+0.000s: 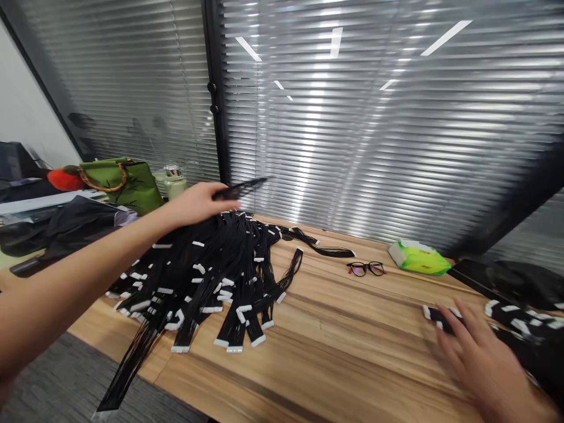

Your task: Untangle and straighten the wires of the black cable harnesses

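Observation:
My left hand (200,202) is closed on a black wire harness (242,189), pinched between thumb and fingers and blurred by motion. It is raised above a large heap of black wire harnesses (229,258) with white connectors on their ends. One harness from the heap hangs over the table's front edge. At the right, my right hand (478,352) has its fingers stretched out, slightly blurred, beside the end of another harness (445,320) with white connectors. Whether the fingers touch it, I cannot tell. More harnesses (524,320) lie piled behind and beyond this hand.
Black-framed glasses (366,269) and a green tissue pack (418,257) lie on the wooden table (335,341) toward the back. At the left stand a green handbag (136,185) and a pale green bottle (175,183), near dark cloth (79,226). Blinds (352,129) rise behind the table.

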### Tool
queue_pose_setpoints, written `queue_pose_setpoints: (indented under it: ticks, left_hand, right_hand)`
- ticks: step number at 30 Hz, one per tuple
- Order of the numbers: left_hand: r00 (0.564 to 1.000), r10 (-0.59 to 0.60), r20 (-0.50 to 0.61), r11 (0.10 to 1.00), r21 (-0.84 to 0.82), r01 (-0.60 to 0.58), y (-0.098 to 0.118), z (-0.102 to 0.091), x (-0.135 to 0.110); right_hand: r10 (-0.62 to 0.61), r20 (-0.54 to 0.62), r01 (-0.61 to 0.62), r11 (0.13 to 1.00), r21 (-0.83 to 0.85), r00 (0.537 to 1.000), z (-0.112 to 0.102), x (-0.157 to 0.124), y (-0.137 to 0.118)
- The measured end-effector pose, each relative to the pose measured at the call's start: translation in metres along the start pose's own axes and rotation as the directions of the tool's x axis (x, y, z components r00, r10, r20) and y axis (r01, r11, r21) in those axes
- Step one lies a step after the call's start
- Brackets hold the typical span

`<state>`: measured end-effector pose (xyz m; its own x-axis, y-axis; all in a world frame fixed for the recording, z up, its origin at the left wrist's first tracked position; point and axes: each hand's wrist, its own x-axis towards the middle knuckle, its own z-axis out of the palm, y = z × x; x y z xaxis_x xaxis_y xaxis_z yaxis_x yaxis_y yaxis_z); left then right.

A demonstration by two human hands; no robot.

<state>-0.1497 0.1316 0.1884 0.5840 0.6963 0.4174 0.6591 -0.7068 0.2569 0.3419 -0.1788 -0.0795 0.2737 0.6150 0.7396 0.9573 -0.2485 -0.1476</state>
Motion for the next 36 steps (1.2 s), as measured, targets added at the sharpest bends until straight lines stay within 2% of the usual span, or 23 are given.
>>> queue_pose_setpoints:
  ticks: [1, 3, 5, 6, 7, 8, 9, 10, 11, 13, 14, 15, 18, 20, 21, 23, 26, 28, 30, 32, 33, 36]
  left_hand:
    - [0.995, 0.075, 0.06, 0.997, 0.009, -0.075, 0.025, 0.008, -0.003]
    - [0.966, 0.221, 0.133, 0.974, 0.029, -0.227, 0.074, 0.03, -0.014]
    - [0.911, 0.371, 0.182, 0.924, 0.022, -0.381, 0.118, 0.058, -0.024]
    - [0.877, 0.44, 0.194, 0.893, 0.007, -0.45, 0.136, 0.073, -0.027]
    - [0.838, 0.507, 0.202, 0.857, -0.011, -0.515, 0.151, 0.089, -0.028]
    - [0.797, 0.568, 0.204, 0.818, -0.035, -0.574, 0.163, 0.104, -0.026]
    - [0.755, 0.623, 0.202, 0.778, -0.062, -0.626, 0.172, 0.118, -0.023]
    - [0.711, 0.674, 0.203, 0.736, -0.094, -0.671, 0.177, 0.131, -0.017]
    - [0.668, 0.716, 0.202, 0.696, -0.129, -0.707, 0.179, 0.143, -0.01]
    - [0.629, 0.755, 0.186, 0.655, -0.185, -0.732, 0.173, 0.159, 0.006]
    - [0.64, 0.75, 0.168, 0.661, -0.203, -0.722, 0.166, 0.164, 0.014]
    - [0.672, 0.726, 0.144, 0.686, -0.214, -0.695, 0.158, 0.166, 0.021]
    - [0.822, 0.562, 0.094, 0.811, -0.258, -0.525, 0.129, 0.166, 0.038]
    - [0.896, 0.427, 0.127, 0.869, -0.331, -0.367, 0.117, 0.169, 0.04]
    - [0.916, 0.368, 0.163, 0.879, -0.383, -0.285, 0.115, 0.173, 0.038]
    - [0.921, 0.288, 0.264, 0.852, -0.51, -0.12, 0.123, 0.187, 0.024]
    - [0.861, 0.273, 0.428, 0.71, -0.694, 0.12, 0.152, 0.215, -0.01]
    - [0.823, 0.295, 0.486, 0.588, -0.771, 0.245, 0.171, 0.23, -0.033]
    - [0.811, 0.289, 0.508, 0.487, -0.808, 0.332, 0.182, 0.238, -0.05]
    - [0.821, 0.254, 0.512, 0.41, -0.826, 0.388, 0.184, 0.241, -0.06]
    - [0.83, 0.229, 0.509, 0.378, -0.832, 0.406, 0.183, 0.243, -0.063]
    - [0.869, 0.136, 0.476, 0.304, -0.855, 0.421, 0.175, 0.253, -0.067]
  right_hand:
    - [-0.068, 0.019, 0.069, 0.997, -0.041, 0.997, -0.003, 0.007, -0.021]
    - [-0.127, -0.068, 0.121, 0.988, -0.093, 0.99, -0.01, 0.019, -0.065]
    - [-0.23, -0.168, 0.227, 0.973, -0.039, 0.959, -0.021, 0.03, -0.109]
    - [-0.256, -0.162, 0.263, 0.965, 0.02, 0.953, -0.026, 0.035, -0.129]
    - [-0.256, -0.1, 0.267, 0.957, 0.112, 0.961, -0.03, 0.039, -0.147]
    - [-0.242, 0.038, 0.227, 0.947, 0.226, 0.97, -0.032, 0.043, -0.162]
    - [-0.201, 0.194, 0.126, 0.932, 0.34, 0.96, -0.032, 0.045, -0.173]
    - [-0.108, 0.343, -0.051, 0.905, 0.423, 0.933, -0.03, 0.046, -0.179]
    - [-0.013, 0.468, -0.236, 0.851, 0.469, 0.883, -0.026, 0.046, -0.18]
    - [0.07, 0.52, -0.354, 0.81, 0.469, 0.851, -0.019, 0.042, -0.168]
    - [0.119, 0.515, -0.396, 0.788, 0.471, 0.849, -0.016, 0.039, -0.157]
    - [0.169, 0.499, -0.432, 0.765, 0.477, 0.85, -0.016, 0.036, -0.145]
    - [0.307, 0.458, -0.53, 0.676, 0.512, 0.834, -0.025, 0.03, -0.106]
    - [0.322, 0.494, -0.576, 0.611, 0.543, 0.807, -0.034, 0.028, -0.092]
    - [0.304, 0.54, -0.604, 0.57, 0.557, 0.785, -0.037, 0.029, -0.091]
    - [0.226, 0.659, -0.673, 0.468, 0.572, 0.717, -0.04, 0.029, -0.1]
    - [0.035, 0.809, -0.777, 0.309, 0.549, 0.586, -0.032, 0.031, -0.129]
    - [-0.089, 0.855, -0.823, 0.235, 0.517, 0.511, -0.024, 0.032, -0.149]
    - [-0.205, 0.858, -0.858, 0.12, 0.499, 0.471, -0.018, 0.035, -0.16]
    - [-0.265, 0.845, -0.872, 0.032, 0.489, 0.465, -0.014, 0.039, -0.164]
    - [-0.287, 0.841, -0.877, 0.009, 0.48, 0.458, -0.012, 0.041, -0.164]
    - [-0.343, 0.847, -0.9, 0.011, 0.435, 0.406, -0.005, 0.044, -0.162]
